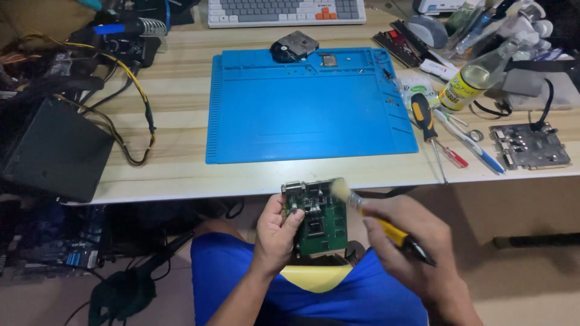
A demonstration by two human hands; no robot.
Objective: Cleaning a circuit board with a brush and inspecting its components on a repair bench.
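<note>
Two hands work below the front edge of the worktop (181, 175), above the person's lap. The left hand (275, 235) grips a green circuit board (320, 220) by its left edge, thumb on the face and fingers behind. This grip keeps the component side free and turned up toward the camera. The board is held in the air, tilted a little, and it does not touch the worktop.

The right hand (417, 247) is closed around a small brush (377, 220) with a yellow and black handle, held like a pen. Its pale bristles rest on the upper right corner of the board, near the metal connectors. The pen grip probably gives fine control over the tip.

On the worktop, a blue silicone repair mat (308, 108) lies in the middle, well apart from the hands. A small black and grey part (293, 46) and a small square chip (328, 60) sit along its far edge. To the right of the mat lie a screwdriver with a yellow and black handle (426, 118), a smaller red-handled screwdriver (453, 157) and a blue pen (477, 148). Beyond them a clear bottle with a yellow label (474, 81) lies tilted, and a second, grey circuit board (530, 147) rests near the right edge. A keyboard (287, 12) stands at the back, and a black box (51, 151) with cables is at the left.
</note>
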